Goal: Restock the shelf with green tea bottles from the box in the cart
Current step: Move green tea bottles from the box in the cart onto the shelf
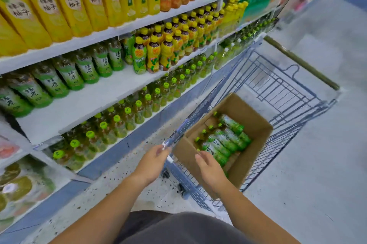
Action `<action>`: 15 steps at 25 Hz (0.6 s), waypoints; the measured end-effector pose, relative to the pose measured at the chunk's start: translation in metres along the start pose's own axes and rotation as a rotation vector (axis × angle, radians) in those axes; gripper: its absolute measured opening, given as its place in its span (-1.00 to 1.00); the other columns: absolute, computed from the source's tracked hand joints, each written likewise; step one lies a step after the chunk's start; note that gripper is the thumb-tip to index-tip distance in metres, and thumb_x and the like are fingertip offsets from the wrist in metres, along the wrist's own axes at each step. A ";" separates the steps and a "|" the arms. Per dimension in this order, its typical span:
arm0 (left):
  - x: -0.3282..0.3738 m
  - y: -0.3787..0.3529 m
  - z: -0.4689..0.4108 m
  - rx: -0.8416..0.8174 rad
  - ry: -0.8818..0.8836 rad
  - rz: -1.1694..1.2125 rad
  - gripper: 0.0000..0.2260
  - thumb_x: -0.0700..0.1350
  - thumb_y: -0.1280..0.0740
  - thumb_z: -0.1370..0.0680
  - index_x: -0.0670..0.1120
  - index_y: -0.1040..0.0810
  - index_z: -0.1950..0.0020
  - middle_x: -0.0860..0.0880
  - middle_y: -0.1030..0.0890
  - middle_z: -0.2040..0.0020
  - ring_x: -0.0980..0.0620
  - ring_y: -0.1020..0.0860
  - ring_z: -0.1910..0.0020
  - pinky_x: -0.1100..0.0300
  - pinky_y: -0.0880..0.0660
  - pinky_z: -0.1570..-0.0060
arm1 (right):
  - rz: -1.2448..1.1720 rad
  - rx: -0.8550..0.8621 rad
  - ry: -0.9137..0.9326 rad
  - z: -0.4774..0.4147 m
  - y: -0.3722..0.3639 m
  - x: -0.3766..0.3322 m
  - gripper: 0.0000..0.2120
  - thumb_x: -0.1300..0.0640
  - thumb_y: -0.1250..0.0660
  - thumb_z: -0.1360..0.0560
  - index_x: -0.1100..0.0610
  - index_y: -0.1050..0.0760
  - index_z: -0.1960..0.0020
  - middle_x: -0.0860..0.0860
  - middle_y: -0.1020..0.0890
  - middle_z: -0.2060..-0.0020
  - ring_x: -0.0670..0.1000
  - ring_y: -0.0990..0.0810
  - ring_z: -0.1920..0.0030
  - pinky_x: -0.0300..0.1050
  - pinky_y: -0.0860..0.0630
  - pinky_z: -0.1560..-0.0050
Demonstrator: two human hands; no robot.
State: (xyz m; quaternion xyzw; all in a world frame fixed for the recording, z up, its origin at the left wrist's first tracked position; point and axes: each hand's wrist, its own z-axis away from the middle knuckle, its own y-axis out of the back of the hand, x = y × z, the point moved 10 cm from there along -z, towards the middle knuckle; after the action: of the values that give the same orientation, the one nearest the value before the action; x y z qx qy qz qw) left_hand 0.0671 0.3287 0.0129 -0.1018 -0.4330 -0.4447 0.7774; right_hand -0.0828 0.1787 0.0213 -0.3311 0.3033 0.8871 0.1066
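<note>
Setting: white supermarket shelf (83, 103) beside blue wire cart (278, 93).
Bottles: green-capped plastic tea bottles (224, 140) lying in brown cardboard box (252, 124), just beyond fingers.
Left hand (153, 162): fingers loose, empty.
Right hand (210, 168): fingers spread, empty.

loc: supermkt aisle | evid: drink shelves (111, 93) (bottles in rows), cart (278, 93)

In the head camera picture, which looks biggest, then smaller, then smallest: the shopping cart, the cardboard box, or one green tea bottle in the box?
1. shopping cart, biggest.
2. cardboard box, sitting inside the cart.
3. green tea bottle, smallest; several lie in the box.
</note>
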 end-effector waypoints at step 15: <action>0.060 -0.205 0.029 0.104 0.081 0.247 -0.56 0.22 -0.14 -0.64 0.02 -0.42 -0.42 0.04 -0.49 -0.28 0.04 -0.44 -0.25 0.08 -0.34 -0.18 | 0.071 -0.047 0.006 -0.020 0.209 0.075 -0.53 -0.10 -0.14 -0.67 0.05 -0.31 -0.52 -0.01 -0.44 -0.43 0.03 -0.42 -0.40 -0.08 -0.34 -0.31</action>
State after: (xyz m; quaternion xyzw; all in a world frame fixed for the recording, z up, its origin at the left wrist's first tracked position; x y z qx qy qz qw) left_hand -0.0960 0.1882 0.0295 -0.0957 -0.4081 -0.3263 0.8472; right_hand -0.2111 0.0000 0.0583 -0.3253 0.2943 0.8962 0.0665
